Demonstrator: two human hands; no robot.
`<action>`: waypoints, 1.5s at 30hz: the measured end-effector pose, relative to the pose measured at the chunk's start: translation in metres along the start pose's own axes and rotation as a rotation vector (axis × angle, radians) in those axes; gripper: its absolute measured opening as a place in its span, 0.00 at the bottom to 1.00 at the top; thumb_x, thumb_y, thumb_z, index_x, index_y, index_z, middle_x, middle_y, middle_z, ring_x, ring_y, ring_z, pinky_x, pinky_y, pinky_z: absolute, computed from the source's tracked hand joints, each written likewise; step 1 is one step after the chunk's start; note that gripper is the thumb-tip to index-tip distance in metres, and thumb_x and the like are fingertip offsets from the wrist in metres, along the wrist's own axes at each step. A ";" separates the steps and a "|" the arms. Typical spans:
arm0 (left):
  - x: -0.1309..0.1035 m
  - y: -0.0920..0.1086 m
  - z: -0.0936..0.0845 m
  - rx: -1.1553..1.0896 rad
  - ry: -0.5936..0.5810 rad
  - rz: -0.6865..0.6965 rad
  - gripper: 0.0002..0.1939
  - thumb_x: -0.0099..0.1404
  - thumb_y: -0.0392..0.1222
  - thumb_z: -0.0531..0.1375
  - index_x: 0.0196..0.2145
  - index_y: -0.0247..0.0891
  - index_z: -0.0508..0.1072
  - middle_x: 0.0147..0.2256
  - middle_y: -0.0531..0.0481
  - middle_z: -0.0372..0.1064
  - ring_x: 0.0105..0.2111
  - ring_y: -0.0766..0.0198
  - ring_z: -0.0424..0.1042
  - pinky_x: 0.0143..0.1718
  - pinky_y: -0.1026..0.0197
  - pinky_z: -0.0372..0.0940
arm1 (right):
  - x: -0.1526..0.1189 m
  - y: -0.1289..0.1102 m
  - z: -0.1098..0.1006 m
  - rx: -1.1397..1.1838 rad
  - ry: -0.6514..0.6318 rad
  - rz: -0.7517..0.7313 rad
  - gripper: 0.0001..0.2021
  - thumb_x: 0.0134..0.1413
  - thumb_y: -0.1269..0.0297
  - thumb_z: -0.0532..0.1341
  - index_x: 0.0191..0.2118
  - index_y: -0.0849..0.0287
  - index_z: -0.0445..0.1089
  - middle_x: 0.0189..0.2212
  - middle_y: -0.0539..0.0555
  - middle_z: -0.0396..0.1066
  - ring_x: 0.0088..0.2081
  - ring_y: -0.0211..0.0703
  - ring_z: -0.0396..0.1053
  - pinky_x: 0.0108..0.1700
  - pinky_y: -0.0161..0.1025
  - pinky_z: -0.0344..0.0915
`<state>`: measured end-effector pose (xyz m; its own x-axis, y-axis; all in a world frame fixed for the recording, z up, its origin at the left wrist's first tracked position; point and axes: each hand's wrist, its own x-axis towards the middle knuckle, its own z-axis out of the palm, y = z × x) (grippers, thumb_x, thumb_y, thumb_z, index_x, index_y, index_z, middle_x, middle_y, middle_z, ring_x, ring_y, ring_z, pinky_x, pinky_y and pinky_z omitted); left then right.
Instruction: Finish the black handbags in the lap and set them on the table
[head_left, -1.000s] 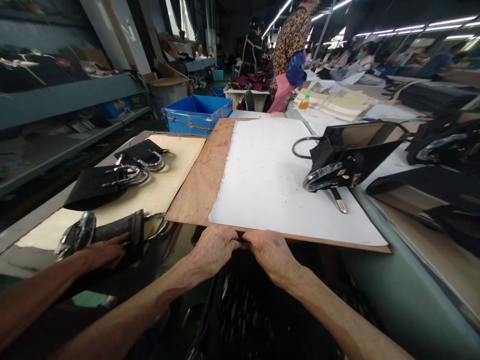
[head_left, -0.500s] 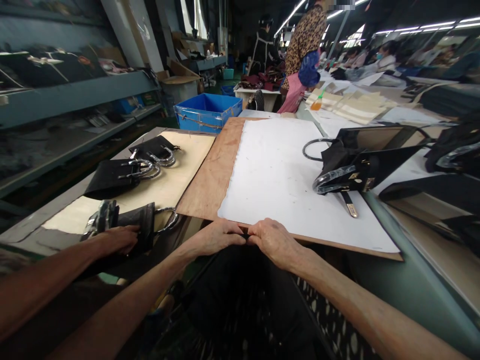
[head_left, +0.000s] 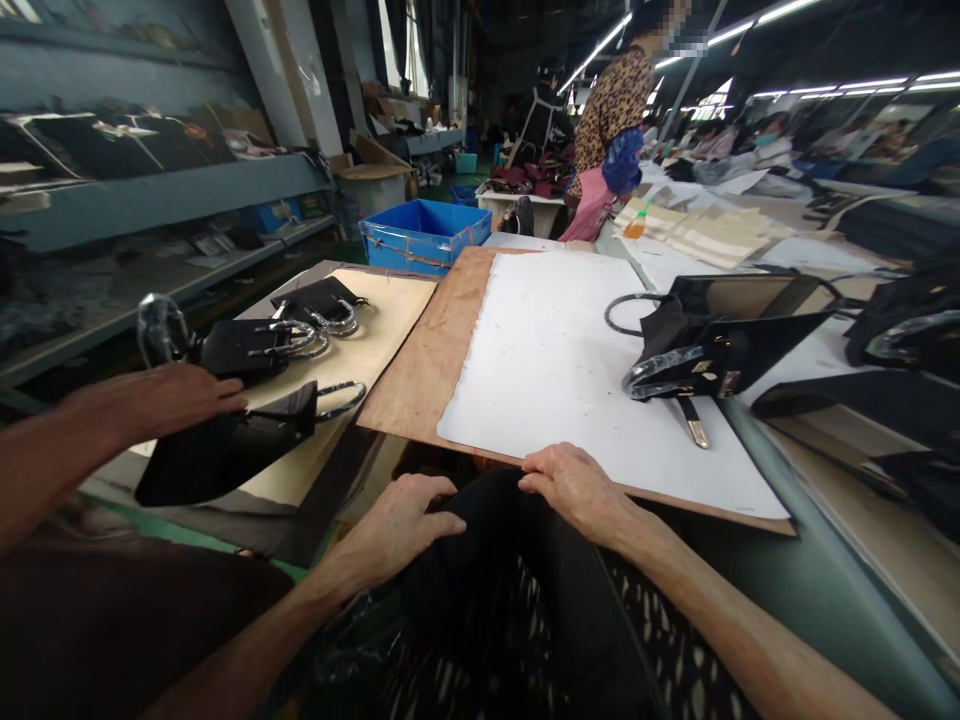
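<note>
My left hand [head_left: 401,525] is above my lap, thumb apart from the fingers, with nothing in it. Fingers curled, my right hand [head_left: 574,485] rests at the front edge of the wooden board [head_left: 409,380], on which a white sheet [head_left: 547,350] lies; whatever is under its fingers is too small to make out. Black fabric [head_left: 484,520] covers my lap between the two hands. On the right part of the sheet lies a black handbag [head_left: 739,345] with plastic-wrapped handles and a hanging strap.
Another person's hand [head_left: 176,395] touches a black bag [head_left: 232,445] on the left table [head_left: 390,300], beside other black bags. A blue bin [head_left: 424,240] stands behind the board. More black bags [head_left: 885,410] lie at right. A person in leopard print [head_left: 611,95] stands farther back.
My hands were together at the board's edge; my left hand has moved left and opened, while my right hand has shifted slightly right. The other person's hand has moved left and their bag now lies flatter.
</note>
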<state>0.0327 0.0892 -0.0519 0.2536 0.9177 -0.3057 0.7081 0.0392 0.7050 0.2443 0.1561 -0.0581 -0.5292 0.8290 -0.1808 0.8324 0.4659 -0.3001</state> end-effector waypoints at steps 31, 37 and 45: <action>0.015 -0.019 0.017 -0.262 -0.012 0.024 0.15 0.58 0.43 0.50 0.29 0.32 0.73 0.23 0.55 0.63 0.24 0.69 0.58 0.25 0.67 0.52 | 0.020 -0.011 0.008 0.288 -0.065 -0.095 0.10 0.51 0.62 0.54 0.29 0.55 0.72 0.24 0.48 0.71 0.30 0.38 0.65 0.33 0.33 0.56; 0.020 -0.023 0.019 -0.282 -0.007 -0.040 0.13 0.55 0.42 0.51 0.25 0.32 0.72 0.18 0.57 0.55 0.20 0.71 0.53 0.20 0.67 0.47 | 0.024 -0.017 0.012 0.104 -0.059 -0.128 0.10 0.53 0.62 0.53 0.32 0.53 0.72 0.27 0.49 0.73 0.31 0.40 0.66 0.34 0.34 0.56; 0.015 -0.022 0.020 -0.267 0.029 0.037 0.12 0.56 0.41 0.51 0.23 0.32 0.69 0.19 0.57 0.52 0.21 0.72 0.50 0.21 0.67 0.45 | 0.021 -0.031 0.011 0.164 -0.141 -0.271 0.09 0.54 0.62 0.53 0.34 0.53 0.71 0.29 0.47 0.72 0.33 0.38 0.67 0.36 0.32 0.55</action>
<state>0.0342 0.0937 -0.0850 0.2543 0.9314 -0.2604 0.4989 0.1044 0.8604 0.2052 0.1557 -0.0625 -0.7545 0.6256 -0.1985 0.6271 0.5978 -0.4994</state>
